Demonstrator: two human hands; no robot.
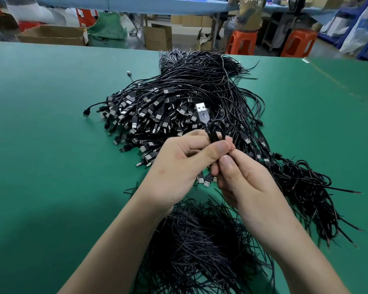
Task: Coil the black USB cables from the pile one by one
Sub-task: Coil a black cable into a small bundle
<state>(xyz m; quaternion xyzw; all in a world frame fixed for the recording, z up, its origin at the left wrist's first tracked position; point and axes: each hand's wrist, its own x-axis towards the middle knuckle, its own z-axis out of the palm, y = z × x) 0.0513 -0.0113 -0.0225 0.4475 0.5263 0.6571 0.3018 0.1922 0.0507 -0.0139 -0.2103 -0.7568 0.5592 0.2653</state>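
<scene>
Now USB cable (204,117) btwn fingers (218,149)

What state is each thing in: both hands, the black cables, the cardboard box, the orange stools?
Black USB cable: held up, bent into a small loop, silver plug up.
Left hand: pinches the cable's loop.
Right hand: pinches the cable lower down.
Large pile of black USB cables: loose, uncoiled, on the green table.
Brown cardboard box: open.
Left orange plastic stool: occupied.
Right orange plastic stool: vacant.
</scene>
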